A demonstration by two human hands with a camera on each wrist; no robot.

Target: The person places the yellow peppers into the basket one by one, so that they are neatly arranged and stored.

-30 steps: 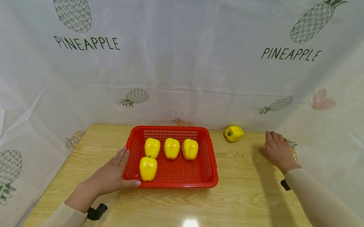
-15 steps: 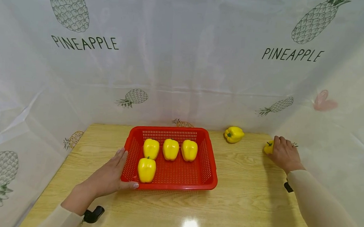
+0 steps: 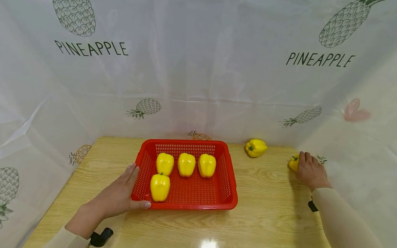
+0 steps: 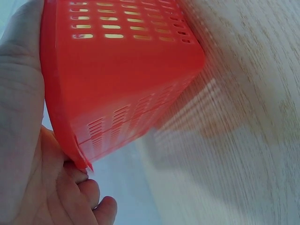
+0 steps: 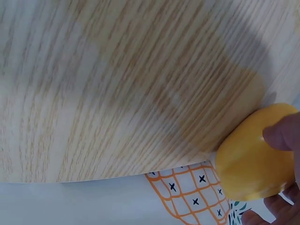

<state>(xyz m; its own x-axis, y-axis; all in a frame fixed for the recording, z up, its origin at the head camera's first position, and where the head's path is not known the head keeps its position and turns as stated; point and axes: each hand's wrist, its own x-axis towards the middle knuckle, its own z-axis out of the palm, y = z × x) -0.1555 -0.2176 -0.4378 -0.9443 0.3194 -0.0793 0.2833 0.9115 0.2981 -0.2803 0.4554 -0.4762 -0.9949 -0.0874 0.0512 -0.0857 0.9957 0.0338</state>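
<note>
My right hand point(image 3: 311, 171) grips a yellow bell pepper point(image 3: 293, 163) by the table's back right edge, with the thumb on its side and the fingers around it. In the right wrist view the same bell pepper point(image 5: 258, 154) overlaps the edge. My left hand point(image 3: 115, 194) rests at the near left corner of a red plastic basket point(image 3: 194, 204), fingers straight along the left rim and thumb along the front rim. Inside the basket stand several yellow bell peppers point(image 3: 186, 164), a row at the back and one in front at the left. Another yellow bell pepper point(image 3: 256, 148) lies on its side beyond the basket's right.
The wooden table point(image 3: 261, 217) is enclosed by a white sheet point(image 3: 201, 75) printed with pineapples, at the back and both sides. A dark strap-on device point(image 3: 101, 237) sits at the left wrist.
My right hand has shifted slightly right and nearer, and the bell pepper under it now shows at its left. The left hand stays at the basket corner.
</note>
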